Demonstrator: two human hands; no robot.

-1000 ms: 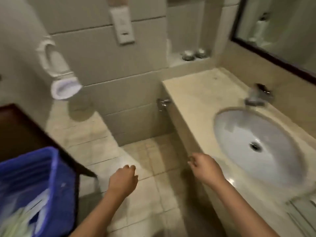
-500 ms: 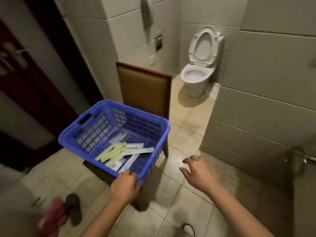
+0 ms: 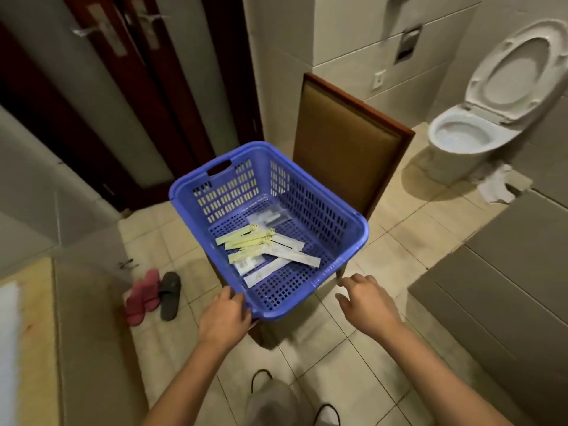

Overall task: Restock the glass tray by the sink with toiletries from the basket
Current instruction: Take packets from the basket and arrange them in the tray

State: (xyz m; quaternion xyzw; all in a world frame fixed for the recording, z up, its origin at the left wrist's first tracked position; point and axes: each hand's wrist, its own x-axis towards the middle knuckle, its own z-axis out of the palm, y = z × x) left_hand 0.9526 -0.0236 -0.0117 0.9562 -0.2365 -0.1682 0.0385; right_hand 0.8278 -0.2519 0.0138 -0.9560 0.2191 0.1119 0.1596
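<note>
Curling round the near left corner of the blue perforated plastic basket (image 3: 221, 192), the left hand (image 3: 226, 318) grips the rim, thumb lying along the top edge and fingers tucked under the lip. The right hand (image 3: 367, 302) hovers just beside the near right corner with its fingers loosely spread, holding nothing and not touching the plastic. The basket rests on the seat of a brown wooden chair with a tan padded back (image 3: 344, 149), which stands on the beige tiled floor (image 3: 399, 247). Flat on the basket's bottom lies a loose heap of long pale yellow and white toiletry packets (image 3: 264, 250), with a clear plastic pouch (image 3: 269, 216) just behind them. A white toilet with its seat raised (image 3: 479, 130) stands well apart at the far right. Pink slippers (image 3: 143, 293) and a dark grey slipper (image 3: 169, 295) lie side by side on the floor left of the chair, near a dark wooden door (image 3: 92, 87).
</note>
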